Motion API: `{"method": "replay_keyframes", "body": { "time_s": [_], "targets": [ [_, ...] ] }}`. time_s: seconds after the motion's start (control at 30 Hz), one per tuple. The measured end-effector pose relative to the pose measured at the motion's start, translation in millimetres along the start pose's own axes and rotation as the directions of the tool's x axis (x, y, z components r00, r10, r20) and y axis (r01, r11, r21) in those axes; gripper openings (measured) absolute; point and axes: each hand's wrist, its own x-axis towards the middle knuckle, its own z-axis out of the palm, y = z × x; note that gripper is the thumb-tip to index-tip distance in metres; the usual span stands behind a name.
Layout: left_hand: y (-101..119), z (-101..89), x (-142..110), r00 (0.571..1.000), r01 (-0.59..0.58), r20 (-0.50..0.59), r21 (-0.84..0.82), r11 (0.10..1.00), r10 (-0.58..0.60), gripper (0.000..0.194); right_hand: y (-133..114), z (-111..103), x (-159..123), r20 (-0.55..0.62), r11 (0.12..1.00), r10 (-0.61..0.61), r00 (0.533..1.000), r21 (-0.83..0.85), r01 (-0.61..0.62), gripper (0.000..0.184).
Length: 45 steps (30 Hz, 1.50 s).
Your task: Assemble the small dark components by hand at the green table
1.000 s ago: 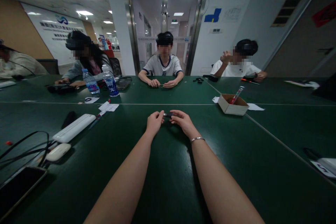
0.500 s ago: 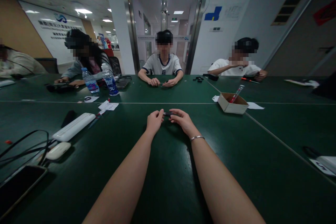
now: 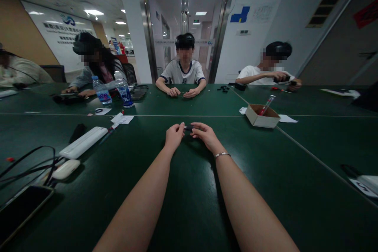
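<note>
Spanning the gap between fingertips, small dark object (image 3: 188,128) lies crosswise; left hand (image 3: 173,137) pinches 1 end, right hand (image 3: 208,138) grips the other, neither nearer.

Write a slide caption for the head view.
Both hands, left and right, hold a small dark item above a green table, with a box beyond.

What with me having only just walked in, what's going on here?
The left hand and right hand of the camera wearer hold a small dark object between them over the green table; it is too small to identify. An open box stands ahead to the right, two bottles to the left. Opposite, another person seems to hold something thin.
</note>
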Motion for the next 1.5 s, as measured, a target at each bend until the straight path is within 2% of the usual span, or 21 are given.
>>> {"method": "replay_keyframes", "body": {
  "time_s": [0.37, 0.77, 1.07, 1.5],
  "targets": [
    [-0.5, 0.0, 0.6, 1.0, -0.006, 0.019, -0.068, 0.998, 0.007, 0.044, -0.7, 1.0, 0.8, -0.007, 1.0, 0.012, 1.0, 0.016, -0.011, 0.04],
    [-4.2, -1.0, 3.8, 0.997, 0.008, 0.079, -0.147, 0.989, 0.003, 0.037, -4.2, 2.9, -1.3, -0.031, 0.999, 0.042, 0.999, 0.009, -0.041, 0.032],
    [3.9, -2.9, 2.3, 0.993, 0.066, 0.114, -0.266, 0.962, -0.037, 0.031, -2.3, 2.3, -0.8, -0.035, 0.999, 0.043, 0.998, 0.019, -0.042, 0.033],
    [6.0, -4.4, 0.7, 0.991, 0.044, 0.131, -0.304, 0.952, -0.003, 0.028, -3.4, 2.1, -1.2, -0.059, 0.998, 0.052, 0.997, 0.024, -0.05, 0.029]
  ]
}}
